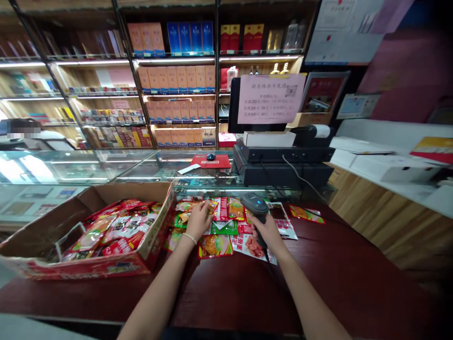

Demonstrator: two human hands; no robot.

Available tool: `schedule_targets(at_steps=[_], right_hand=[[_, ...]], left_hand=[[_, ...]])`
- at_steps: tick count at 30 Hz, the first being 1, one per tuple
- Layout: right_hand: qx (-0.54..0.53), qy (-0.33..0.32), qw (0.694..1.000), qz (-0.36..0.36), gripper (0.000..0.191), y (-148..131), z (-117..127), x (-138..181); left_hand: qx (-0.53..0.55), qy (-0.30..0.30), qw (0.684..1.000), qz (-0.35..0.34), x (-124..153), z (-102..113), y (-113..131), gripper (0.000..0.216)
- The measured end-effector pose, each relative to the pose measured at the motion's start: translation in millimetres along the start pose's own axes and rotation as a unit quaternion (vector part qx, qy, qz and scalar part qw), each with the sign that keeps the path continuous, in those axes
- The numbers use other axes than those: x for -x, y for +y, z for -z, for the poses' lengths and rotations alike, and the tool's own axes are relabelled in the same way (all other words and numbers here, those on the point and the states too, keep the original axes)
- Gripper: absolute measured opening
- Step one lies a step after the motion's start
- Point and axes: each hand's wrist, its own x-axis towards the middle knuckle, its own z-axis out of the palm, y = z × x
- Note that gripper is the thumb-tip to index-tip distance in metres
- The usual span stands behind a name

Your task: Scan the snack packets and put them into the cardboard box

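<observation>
My right hand (pixel 264 231) is wrapped round the handle of a dark barcode scanner (pixel 255 204) whose head points at the snack packets (pixel 226 222) spread over the dark red counter (pixel 318 278). My left hand (pixel 198 219) rests flat on the packets with its fingers stretched, touching an orange and green one. A thin bracelet sits on that wrist.
An open cardboard box (pixel 155 236) full of red snack packets stands at the left. Behind the packets is a glass display case (pixel 141 170) with a red mouse pad and mouse (pixel 211 157). A cash register with monitor (pixel 279 141) stands at the back right. Shelves of boxed goods (pixel 177 80) line the wall.
</observation>
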Motion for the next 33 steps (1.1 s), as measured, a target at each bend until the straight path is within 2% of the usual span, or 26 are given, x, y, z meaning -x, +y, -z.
schedule_targets(at_steps=[2,5,10,13,16,20,23,27,33], right_hand=[[-0.012,-0.005,1.000,-0.009,0.041,2.8,-0.5,1.5],[-0.014,-0.002,1.000,-0.027,0.042,8.0,-1.0,1.2],[0.009,-0.012,1.000,-0.027,0.042,13.1,-0.1,0.6],[0.011,-0.013,1.000,-0.026,0.043,11.9,-0.3,2.7],[0.010,-0.013,1.000,-0.021,0.045,9.7,-1.5,5.3],[0.004,-0.014,1.000,-0.019,0.045,7.0,-2.7,7.6],[0.012,-0.004,1.000,-0.027,0.045,5.3,-1.9,8.4],[0.045,-0.018,0.998,-0.034,0.042,2.4,-1.3,12.1],[0.107,-0.093,0.988,-0.057,0.047,0.1,-7.0,21.0]], left_hand=[[-0.036,-0.019,0.999,0.009,6.0,-10.0,-1.6,0.043],[-0.062,-0.042,0.997,0.009,11.9,-10.6,1.0,0.047],[-0.024,-0.042,0.999,0.002,15.3,-2.0,3.1,0.046],[0.010,-0.030,0.999,0.023,18.6,3.2,0.8,0.044],[0.058,0.031,0.997,0.030,20.9,11.4,0.2,0.040],[0.116,0.161,0.979,-0.042,20.8,23.5,3.8,0.039],[0.090,0.222,0.968,-0.069,20.6,26.5,5.6,0.041],[0.052,0.247,0.965,-0.078,21.1,21.7,2.3,0.042],[0.038,0.222,0.971,-0.083,21.1,16.4,-5.3,0.043]])
